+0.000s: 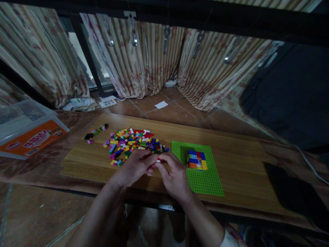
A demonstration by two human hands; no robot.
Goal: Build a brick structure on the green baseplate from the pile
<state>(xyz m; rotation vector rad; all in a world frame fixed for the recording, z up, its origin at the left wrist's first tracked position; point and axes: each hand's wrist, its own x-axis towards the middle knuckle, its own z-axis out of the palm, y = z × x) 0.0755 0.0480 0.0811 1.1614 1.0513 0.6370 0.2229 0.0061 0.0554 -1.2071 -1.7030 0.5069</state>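
Note:
My left hand (136,166) and my right hand (173,175) meet fingertip to fingertip over the wooden board (239,164), pinching small bricks (158,160) between them; a bit of white and red shows. Just behind the hands lies a heap of many-coloured small bricks (131,142). To the right of my right hand a green baseplate (205,180) lies flat, with a multi-coloured block of stacked bricks (196,159) built on it.
A few loose bricks (96,132) lie at the board's far left. A clear plastic box with an orange label (31,137) stands at the left. A dark flat object (290,192) lies at the right. Curtains and papers on the tiled floor are behind.

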